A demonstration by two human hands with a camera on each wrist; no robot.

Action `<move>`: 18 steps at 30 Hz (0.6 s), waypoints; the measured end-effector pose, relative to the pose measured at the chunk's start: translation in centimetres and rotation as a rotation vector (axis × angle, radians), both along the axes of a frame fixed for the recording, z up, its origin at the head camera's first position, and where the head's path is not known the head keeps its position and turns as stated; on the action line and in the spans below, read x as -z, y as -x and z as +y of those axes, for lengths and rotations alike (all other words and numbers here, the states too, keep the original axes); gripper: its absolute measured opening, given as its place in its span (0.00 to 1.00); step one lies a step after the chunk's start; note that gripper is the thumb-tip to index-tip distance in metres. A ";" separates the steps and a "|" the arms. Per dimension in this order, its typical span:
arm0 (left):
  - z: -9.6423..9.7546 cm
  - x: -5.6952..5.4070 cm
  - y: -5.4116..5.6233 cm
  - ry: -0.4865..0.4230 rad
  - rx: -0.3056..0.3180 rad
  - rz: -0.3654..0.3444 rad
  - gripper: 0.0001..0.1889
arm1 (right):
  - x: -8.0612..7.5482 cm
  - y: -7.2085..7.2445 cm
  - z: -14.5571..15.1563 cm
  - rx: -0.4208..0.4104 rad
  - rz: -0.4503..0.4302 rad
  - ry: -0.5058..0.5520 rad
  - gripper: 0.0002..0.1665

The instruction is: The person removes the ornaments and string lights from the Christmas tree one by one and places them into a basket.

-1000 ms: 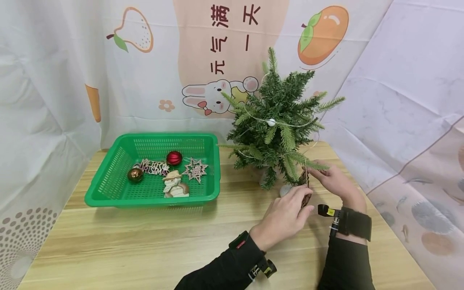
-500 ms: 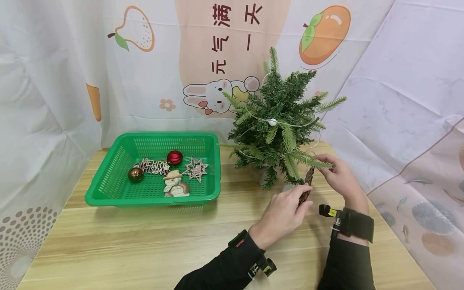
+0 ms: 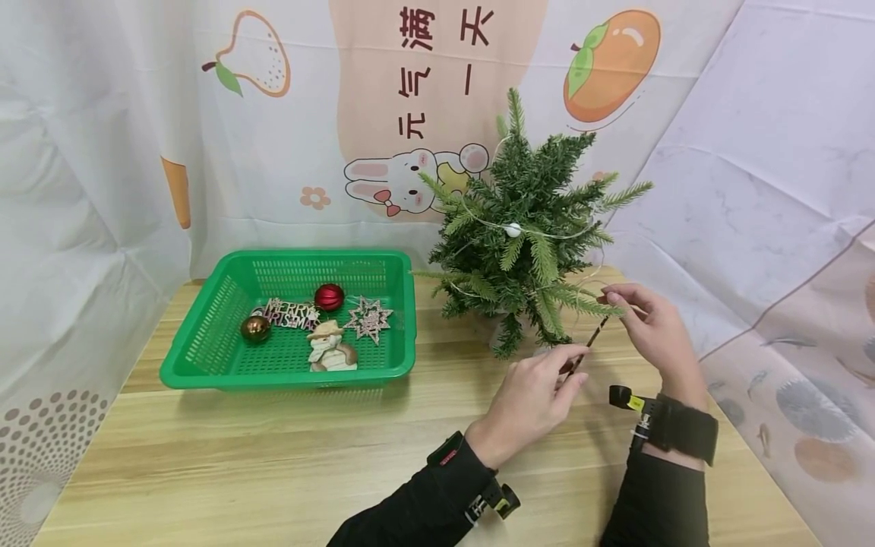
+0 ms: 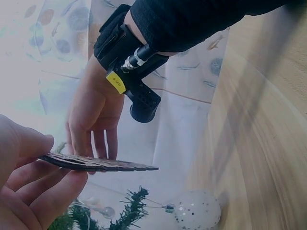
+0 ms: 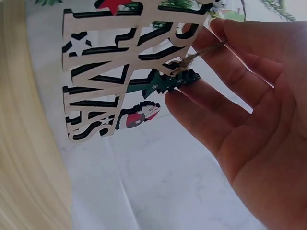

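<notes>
A flat wooden Christmas sign (image 5: 130,64) with cut-out letters and painted figures is between my hands. My left hand (image 3: 526,403) pinches its lower end between thumb and fingers, so it shows nearly edge-on in the left wrist view. Thumb and fingertips of my right hand (image 5: 259,96) pinch the twine loop (image 5: 204,50) tied to the sign's top edge. Just behind stands a small artificial Christmas tree (image 3: 526,220), one low branch tip close to my right fingers. A clear glittery ball (image 4: 196,211) hangs from it low over the table.
A green plastic basket (image 3: 287,380) stands to the left. It holds a red ball (image 3: 330,297), a brown ball (image 3: 256,329), another lettered sign (image 3: 290,313), a snowman-like figure (image 3: 328,349) and a star ornament (image 3: 369,320). A thin cord with a white bead (image 3: 513,229) circles the tree.
My right hand has moved slightly up and right, away from the sign, drawing the twine out. The sign has turned more edge-on to the head view, while my left hand shifts only a little.
</notes>
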State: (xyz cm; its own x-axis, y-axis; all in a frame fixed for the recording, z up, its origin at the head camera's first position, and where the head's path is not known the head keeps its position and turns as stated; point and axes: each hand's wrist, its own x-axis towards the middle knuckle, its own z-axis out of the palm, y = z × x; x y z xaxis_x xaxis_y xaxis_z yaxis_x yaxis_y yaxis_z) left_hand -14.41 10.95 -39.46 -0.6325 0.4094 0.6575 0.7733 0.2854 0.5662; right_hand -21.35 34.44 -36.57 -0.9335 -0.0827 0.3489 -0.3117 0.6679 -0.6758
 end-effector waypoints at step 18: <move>-0.8 -0.9 0.0 -0.124 0.018 -0.034 0.16 | -1.6 -1.5 0.0 0.019 0.131 0.071 0.12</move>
